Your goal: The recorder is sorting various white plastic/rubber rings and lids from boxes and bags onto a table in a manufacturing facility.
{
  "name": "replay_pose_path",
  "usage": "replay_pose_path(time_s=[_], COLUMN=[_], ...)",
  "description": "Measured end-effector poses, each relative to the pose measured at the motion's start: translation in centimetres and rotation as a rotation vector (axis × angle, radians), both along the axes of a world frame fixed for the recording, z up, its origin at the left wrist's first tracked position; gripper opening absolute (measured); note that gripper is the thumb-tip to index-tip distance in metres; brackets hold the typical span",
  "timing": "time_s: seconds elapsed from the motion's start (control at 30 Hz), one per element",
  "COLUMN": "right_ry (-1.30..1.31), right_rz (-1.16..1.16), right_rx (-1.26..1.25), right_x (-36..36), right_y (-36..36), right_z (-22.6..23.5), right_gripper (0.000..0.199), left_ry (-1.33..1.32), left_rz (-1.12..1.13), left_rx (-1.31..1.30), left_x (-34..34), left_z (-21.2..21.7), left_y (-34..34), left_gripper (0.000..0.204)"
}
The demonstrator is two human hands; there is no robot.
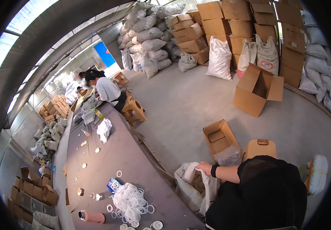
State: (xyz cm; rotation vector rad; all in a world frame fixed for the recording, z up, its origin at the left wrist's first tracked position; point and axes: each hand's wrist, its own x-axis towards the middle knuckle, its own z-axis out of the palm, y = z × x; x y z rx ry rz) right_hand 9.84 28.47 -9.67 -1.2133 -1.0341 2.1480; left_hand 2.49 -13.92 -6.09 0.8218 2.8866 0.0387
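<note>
My right hand [203,167], with a black band on its wrist, reaches left and grips the rim of an open white woven sack [184,177]. The sack stands between the table's edge and my black-clothed body. Something brownish lies inside it, too shadowed to make out. My left hand is out of view. On the dark-covered table [123,161] to the left, a heap of clear plastic rings [130,201] lies beside a blue packet [114,185], with several loose rings around it. A pink bottle [91,217] lies on its side near the front.
An open carton [222,140] with clear plastic film and a tan stool [260,148] stand beyond the sack. A larger open carton [251,96] sits farther off. Stacked sacks [146,38] and cartons [215,19] line the back. A person [106,90] works at the table's far end.
</note>
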Motion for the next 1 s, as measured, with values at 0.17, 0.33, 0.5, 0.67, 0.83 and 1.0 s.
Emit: replay_pose_path(time_s=[0.17,0.33,0.5,0.67,0.83,1.0], right_ry=[-0.003,0.047,0.062,0.010,0.053,0.020], right_rz=[0.014,0.012,0.010,0.022,0.019,0.010], right_rx=[-0.036,0.016,0.007,0.010,-0.023,0.009], right_x=[-0.1,0.1,0.2,-0.3,-0.3,-0.3], right_y=[0.3,-0.1,-0.2,-0.3,0.5,0.1], right_z=[-0.3,-0.6,-0.3,-0.7,-2.2,-1.9], right_gripper=[0.024,0.021,0.018,0.022,0.022,0.023], left_ry=[0.005,0.010,0.006,0.002,0.001,0.001], left_rz=[0.047,0.086,0.119,0.162,0.176,0.192], left_rx=[0.016,0.032,0.041,0.054,0.055,0.059], left_x=[0.6,1.3,2.2,3.3,3.6,4.1], left_z=[-0.4,-0.8,-1.2,-1.6,-1.8,-2.0], left_y=[-0.4,-0.9,-0.9,-1.2,-0.9,-0.7], left_gripper=[0.063,0.062,0.061,0.061,0.060,0.059])
